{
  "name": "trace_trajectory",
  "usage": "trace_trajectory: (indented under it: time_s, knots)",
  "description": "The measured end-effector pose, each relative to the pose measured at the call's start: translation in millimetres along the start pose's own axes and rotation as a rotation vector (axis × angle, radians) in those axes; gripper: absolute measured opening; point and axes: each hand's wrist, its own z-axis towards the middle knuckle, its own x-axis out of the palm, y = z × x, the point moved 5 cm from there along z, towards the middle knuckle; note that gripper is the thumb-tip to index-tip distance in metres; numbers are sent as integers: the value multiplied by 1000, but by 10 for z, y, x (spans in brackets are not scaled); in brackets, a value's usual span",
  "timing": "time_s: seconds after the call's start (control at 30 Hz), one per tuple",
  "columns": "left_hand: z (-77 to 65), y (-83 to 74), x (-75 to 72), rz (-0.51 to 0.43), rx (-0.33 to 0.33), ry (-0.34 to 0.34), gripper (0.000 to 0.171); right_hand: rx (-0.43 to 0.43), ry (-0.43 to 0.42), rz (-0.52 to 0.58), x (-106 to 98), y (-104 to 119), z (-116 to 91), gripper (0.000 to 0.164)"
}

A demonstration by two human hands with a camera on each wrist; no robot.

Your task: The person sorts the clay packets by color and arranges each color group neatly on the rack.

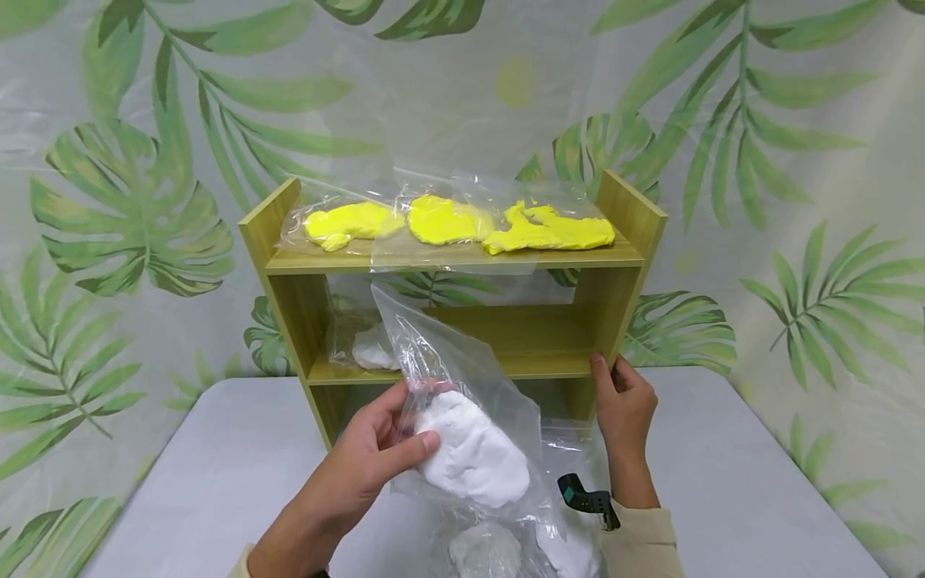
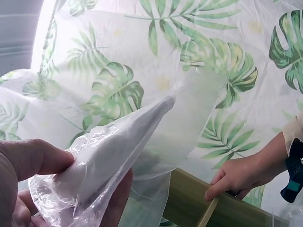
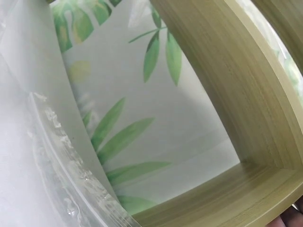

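My left hand (image 1: 354,457) holds a clear plastic bag (image 1: 499,385) with a flattened white lump (image 1: 477,453), which looks like modelling clay, in front of a wooden shelf (image 1: 607,313). Thumb and fingers pinch the bag from both sides in the left wrist view, its loose top sticking out. My right hand (image 1: 630,401) grips the front edge of the shelf's right side panel, below the middle board. In the right wrist view only its fingertips (image 3: 291,218) show at the lower right corner.
On the top board lie bagged yellow lumps (image 1: 446,221), three in all. Another bagged white lump (image 1: 376,347) sits at the left of the middle board. More bags with whitish lumps (image 1: 486,550) lie on the white table (image 1: 730,482) near me. A leaf-patterned cloth (image 1: 462,104) hangs behind.
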Motion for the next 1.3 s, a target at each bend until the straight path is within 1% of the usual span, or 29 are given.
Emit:
trace_trajectory:
  time_s: [0.2, 0.3, 0.53, 0.73, 0.83, 0.93, 1.0, 1.1, 1.23, 1.3]
  knots:
    - [194, 55, -114, 19, -63, -63, 49, -2, 0, -9, -3, 7, -4, 33]
    - [305, 86, -161, 43, -90, -84, 50, 1, 4, -11, -3, 9, -8, 33]
    - [585, 103, -217, 123, -119, -107, 49, -8, 8, -12, 8, 4, -3, 34]
    - [819, 166, -259, 141, -138, -137, 44, -14, 19, 13, 20, 18, -10, 35]
    - [938, 200, -302, 153, -144, -152, 44, -16, 17, 21, 16, 20, -11, 34]
    - [1056, 217, -369, 184, -159, -176, 46, -18, 15, 22, 12, 12, -5, 34]
    - [1119, 223, -425, 224, -181, -209, 47, -19, 14, 21, 10, 8, -4, 35]
    - [1180, 228, -514, 320, -216, -257, 52, -21, 13, 19, 8, 11, -3, 35]
    - [1197, 225, -621, 490, -259, -307, 62, -35, 5, 25, -2, 27, 0, 32]
    - [1193, 205, -655, 574, -263, -321, 63, -42, 1, 26, -6, 33, 7, 31]
